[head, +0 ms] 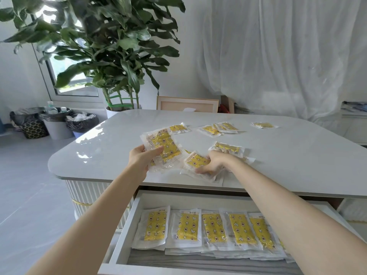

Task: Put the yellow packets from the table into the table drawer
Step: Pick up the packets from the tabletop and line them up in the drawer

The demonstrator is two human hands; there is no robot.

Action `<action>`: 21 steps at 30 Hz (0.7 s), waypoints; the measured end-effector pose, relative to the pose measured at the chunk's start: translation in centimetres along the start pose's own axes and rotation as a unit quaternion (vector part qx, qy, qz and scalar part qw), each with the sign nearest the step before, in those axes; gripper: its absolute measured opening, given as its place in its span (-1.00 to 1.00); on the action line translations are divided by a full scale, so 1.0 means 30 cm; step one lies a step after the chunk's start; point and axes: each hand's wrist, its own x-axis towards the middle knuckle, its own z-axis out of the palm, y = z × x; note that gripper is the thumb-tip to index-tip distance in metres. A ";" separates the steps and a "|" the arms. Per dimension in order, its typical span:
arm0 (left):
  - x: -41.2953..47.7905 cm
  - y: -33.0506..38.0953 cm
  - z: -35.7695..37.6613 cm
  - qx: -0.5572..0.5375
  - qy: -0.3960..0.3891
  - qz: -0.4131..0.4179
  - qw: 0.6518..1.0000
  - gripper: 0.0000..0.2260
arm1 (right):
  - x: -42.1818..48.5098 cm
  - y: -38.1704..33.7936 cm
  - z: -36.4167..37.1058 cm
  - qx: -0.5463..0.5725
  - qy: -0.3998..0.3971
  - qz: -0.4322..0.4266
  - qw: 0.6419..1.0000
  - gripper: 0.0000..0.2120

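My left hand (142, 158) grips a stack of yellow packets (163, 148), lifted just above the white table (99, 147). To its right, my right hand (213, 162) curls round another yellow packet (196, 161) lying on a small pile at the table's near edge. A further packet (228, 148) lies just behind that hand. More packets are scattered farther back: one (178, 128), a small overlapping group (219, 128) and a single one (263, 125). Below the tabletop the drawer (119, 241) stands pulled out, with several yellow packets (214, 228) lined up in a row inside.
A tall potted plant (117, 56) stands behind the table's far left corner. Bins with black liners (57, 122) sit on the floor at the left. A framed panel (187, 104) leans behind the table, and white curtains (278, 56) hang at the back right.
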 end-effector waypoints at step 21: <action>-0.100 0.037 0.047 0.013 -0.014 0.046 0.999 -0.71 | -0.157 -0.012 -0.088 0.342 0.186 -0.049 0.920 -0.38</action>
